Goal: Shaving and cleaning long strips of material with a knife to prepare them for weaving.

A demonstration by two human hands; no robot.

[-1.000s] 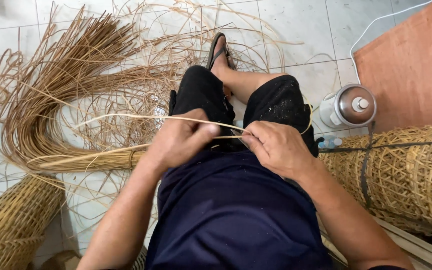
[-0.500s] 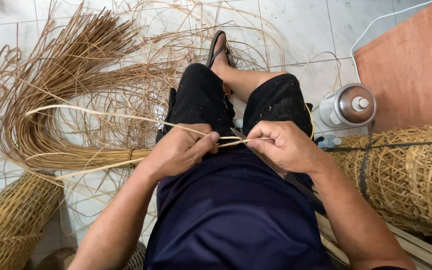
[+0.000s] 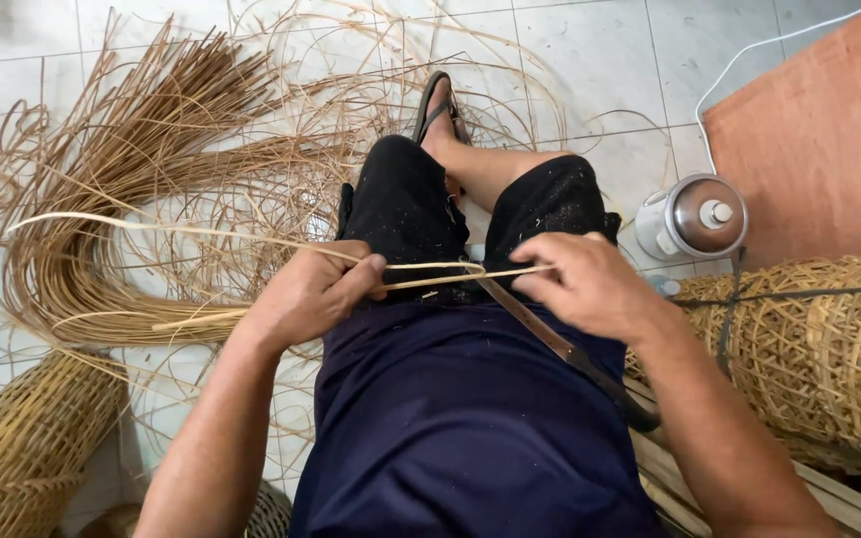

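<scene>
We've got both hands, left hand (image 3: 316, 294) and right hand (image 3: 585, 284), pinching the rattan strip (image 3: 450, 271) against the knife (image 3: 540, 334), so a slip could nick us.

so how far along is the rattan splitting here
Done: woven cane rolls lie at the right and lower left. In hand: the left hand and right hand pinch one rattan strip against a long blade. Left: a large bundle of loose strands still lies on the floor.
</scene>
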